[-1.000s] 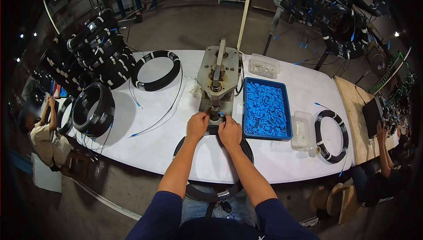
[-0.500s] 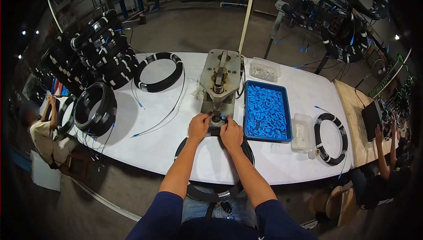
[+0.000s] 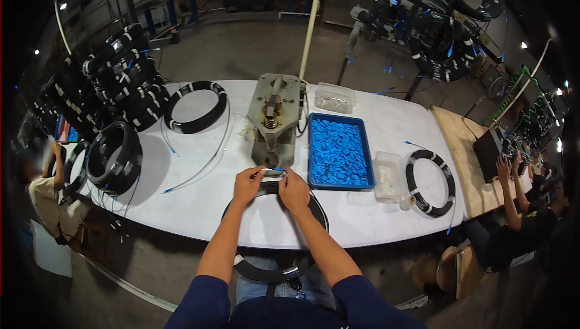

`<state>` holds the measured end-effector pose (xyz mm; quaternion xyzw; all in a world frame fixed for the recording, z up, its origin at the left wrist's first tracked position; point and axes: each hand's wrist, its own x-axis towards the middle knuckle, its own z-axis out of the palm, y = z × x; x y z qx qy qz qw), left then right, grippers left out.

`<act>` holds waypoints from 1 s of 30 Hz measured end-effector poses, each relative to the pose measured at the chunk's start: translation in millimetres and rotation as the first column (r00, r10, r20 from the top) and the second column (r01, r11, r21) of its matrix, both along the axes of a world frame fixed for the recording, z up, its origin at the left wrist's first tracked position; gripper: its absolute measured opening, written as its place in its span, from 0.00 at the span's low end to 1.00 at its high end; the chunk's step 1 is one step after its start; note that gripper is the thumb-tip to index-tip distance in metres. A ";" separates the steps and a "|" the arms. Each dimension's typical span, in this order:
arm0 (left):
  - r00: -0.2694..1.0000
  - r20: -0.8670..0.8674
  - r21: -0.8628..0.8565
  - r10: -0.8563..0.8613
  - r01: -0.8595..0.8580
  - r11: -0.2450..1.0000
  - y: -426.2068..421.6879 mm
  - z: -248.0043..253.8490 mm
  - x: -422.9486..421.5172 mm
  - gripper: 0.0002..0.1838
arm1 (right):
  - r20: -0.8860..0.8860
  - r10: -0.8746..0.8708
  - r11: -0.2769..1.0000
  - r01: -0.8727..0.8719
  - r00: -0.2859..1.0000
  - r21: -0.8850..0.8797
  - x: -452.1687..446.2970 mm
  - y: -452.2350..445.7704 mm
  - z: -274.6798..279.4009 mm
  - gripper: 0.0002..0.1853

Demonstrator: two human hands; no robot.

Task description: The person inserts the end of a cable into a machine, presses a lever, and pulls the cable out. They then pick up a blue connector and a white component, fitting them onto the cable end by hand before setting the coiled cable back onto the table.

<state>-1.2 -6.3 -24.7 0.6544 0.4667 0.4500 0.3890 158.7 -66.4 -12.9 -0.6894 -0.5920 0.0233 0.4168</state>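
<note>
Between my two hands, just in front of the metal hand press (image 3: 275,108), is a small blue and white connector (image 3: 275,171). My left hand (image 3: 248,185) pinches its left end, and my right hand (image 3: 293,190) closes on its right end. A black cable coil (image 3: 319,214) lies under my forearms, partly over the table's front edge. To the right of the press stands a blue tray (image 3: 341,186) full of small blue parts.
Stacked black coils (image 3: 121,81) and more standing coils (image 3: 113,159) are at the left. One coil (image 3: 196,127) lies behind, another (image 3: 444,205) at the right. Clear plastic boxes (image 3: 388,177) flank the tray. A person (image 3: 51,196) sits left, another (image 3: 513,226) right.
Both hands have drawn back from the press toward me, bringing the connector out from under its ram. The whole view has shifted, so the table appears further left.
</note>
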 end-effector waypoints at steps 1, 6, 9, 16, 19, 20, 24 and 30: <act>1.000 0.006 -0.005 -0.013 0.013 1.000 -5.7 -0.2 0.3 0.13 | 0.008 0.001 1.000 -0.001 1.000 -0.020 -0.2 -3.5 0.1 0.16; 0.995 0.082 -0.169 -0.048 0.062 0.984 -35.0 9.7 -3.0 0.15 | -0.019 0.019 0.996 -0.021 1.000 -0.089 0.0 -31.3 5.2 0.14; 0.982 0.154 -0.224 -0.110 0.144 0.964 -49.8 13.1 3.2 0.16 | -0.036 0.004 0.996 -0.007 0.999 -0.087 4.1 -50.9 7.0 0.13; 0.932 0.181 -0.239 -0.315 0.352 0.905 -73.1 25.5 43.4 0.14 | -0.058 -0.112 0.993 0.109 0.992 -0.052 30.4 -103.7 12.9 0.11; 0.920 0.086 -0.175 -0.382 0.391 0.903 -78.1 33.6 64.9 0.13 | -0.126 -0.213 0.976 0.207 0.969 -0.062 45.0 -116.1 14.8 0.09; 0.921 0.056 -0.154 -0.385 0.389 0.908 -77.9 36.4 72.7 0.13 | -0.096 -0.243 0.970 0.241 0.965 -0.025 49.9 -117.3 13.9 0.08; 0.928 0.088 -0.022 -0.362 0.365 0.931 -72.9 31.5 99.8 0.13 | -0.151 -0.289 0.957 0.288 0.945 -0.029 59.0 -111.6 17.0 0.07; 0.933 0.149 0.032 -0.327 0.326 0.945 -63.1 33.0 120.4 0.13 | -0.176 -0.324 0.942 0.335 0.929 0.031 63.4 -91.0 23.4 0.08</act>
